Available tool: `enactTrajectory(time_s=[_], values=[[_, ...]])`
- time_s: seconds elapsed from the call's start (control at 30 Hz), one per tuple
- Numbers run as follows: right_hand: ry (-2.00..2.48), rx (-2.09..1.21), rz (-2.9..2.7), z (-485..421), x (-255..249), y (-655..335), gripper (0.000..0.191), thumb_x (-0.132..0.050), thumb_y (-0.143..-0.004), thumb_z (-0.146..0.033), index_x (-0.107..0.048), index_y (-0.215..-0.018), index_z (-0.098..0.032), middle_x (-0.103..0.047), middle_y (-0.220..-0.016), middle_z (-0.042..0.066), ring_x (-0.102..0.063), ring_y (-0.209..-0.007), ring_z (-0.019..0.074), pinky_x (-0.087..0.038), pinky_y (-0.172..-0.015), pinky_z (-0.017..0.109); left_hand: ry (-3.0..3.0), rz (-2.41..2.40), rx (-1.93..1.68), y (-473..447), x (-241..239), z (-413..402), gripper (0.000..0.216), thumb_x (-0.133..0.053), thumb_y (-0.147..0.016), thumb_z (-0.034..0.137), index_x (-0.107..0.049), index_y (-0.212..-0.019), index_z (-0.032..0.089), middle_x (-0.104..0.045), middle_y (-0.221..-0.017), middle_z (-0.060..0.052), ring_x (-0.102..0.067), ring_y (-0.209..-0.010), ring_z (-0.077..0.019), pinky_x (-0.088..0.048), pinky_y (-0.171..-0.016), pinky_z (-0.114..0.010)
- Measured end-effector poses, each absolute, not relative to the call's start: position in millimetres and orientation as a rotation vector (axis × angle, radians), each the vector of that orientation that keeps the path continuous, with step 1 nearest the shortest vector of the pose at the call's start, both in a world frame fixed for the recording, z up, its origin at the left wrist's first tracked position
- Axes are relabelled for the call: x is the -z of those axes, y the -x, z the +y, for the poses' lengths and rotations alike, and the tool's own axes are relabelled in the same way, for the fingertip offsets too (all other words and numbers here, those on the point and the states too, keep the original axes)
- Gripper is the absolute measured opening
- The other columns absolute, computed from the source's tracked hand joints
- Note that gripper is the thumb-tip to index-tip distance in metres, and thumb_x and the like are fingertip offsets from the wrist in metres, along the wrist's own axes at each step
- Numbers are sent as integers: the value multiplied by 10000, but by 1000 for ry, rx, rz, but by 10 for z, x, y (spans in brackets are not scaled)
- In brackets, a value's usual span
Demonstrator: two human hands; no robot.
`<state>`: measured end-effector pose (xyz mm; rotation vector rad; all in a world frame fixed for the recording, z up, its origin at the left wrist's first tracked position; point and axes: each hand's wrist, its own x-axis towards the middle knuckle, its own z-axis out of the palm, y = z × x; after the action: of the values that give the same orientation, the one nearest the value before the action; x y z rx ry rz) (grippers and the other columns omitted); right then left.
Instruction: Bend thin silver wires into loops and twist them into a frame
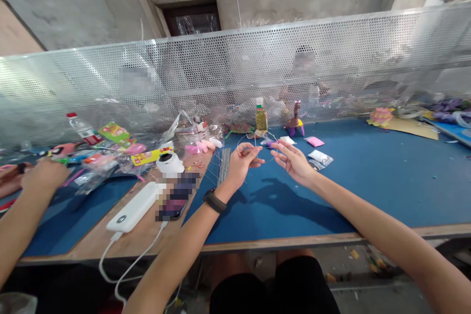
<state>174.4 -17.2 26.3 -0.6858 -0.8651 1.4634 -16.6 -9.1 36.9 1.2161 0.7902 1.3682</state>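
Above the blue mat [368,181], my left hand [241,163] pinches a thin silvery wire [273,159] bent into loops. My right hand [293,161] faces it a short way off, thumb and fingers closed on the same wire. Parts of the wire are too fine to follow between the fingers. Left of my left hand lies a bundle of straight thin wires [223,167]. Just behind the hands are small bags, one white [288,140], one pink [315,142] and another white one [321,157].
A bottle of yellow liquid [261,117] and a clay animal figure [296,120] stand near the perforated metal screen [228,68]. To the left lie a white power bank [134,208], a phone [178,196] and a white roll [170,163]. A co-worker's hand [46,174] is at far left.
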Motion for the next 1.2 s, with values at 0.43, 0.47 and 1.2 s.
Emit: enactTrajectory(time_s=[0.43,0.47,1.2], values=[[755,-1527,-846,-207,-353,-1756,154,-737,-907,-216,-745,-1061,-225,-760,-1213,21,-728,-1107,144,-608,-727,156,-1219,786,-1370,173,-340,-73,549,-900,-651,492,-552,-946,187,-782,-990,-54,-748,-607,-158,-560,-509,-201],[767,-1533,-855,-215,-357,-1755,131,-727,-917,-220,-753,-1046,-222,-760,-1213,23,-722,-1121,144,-605,-733,157,-1217,786,-1372,174,-338,-72,549,-900,-651,492,-551,-945,187,-783,-988,-54,-748,-607,-159,-559,-507,-202],[709,-1680,-995,-209,-225,-1757,250,-682,-952,-429,-704,-1143,-269,-727,-1260,49,-680,-1117,179,-540,-1002,364,-1287,834,-1366,168,-366,-98,518,-875,-674,502,-543,-928,196,-767,-950,-48,-740,-610,-172,-570,-533,-242]])
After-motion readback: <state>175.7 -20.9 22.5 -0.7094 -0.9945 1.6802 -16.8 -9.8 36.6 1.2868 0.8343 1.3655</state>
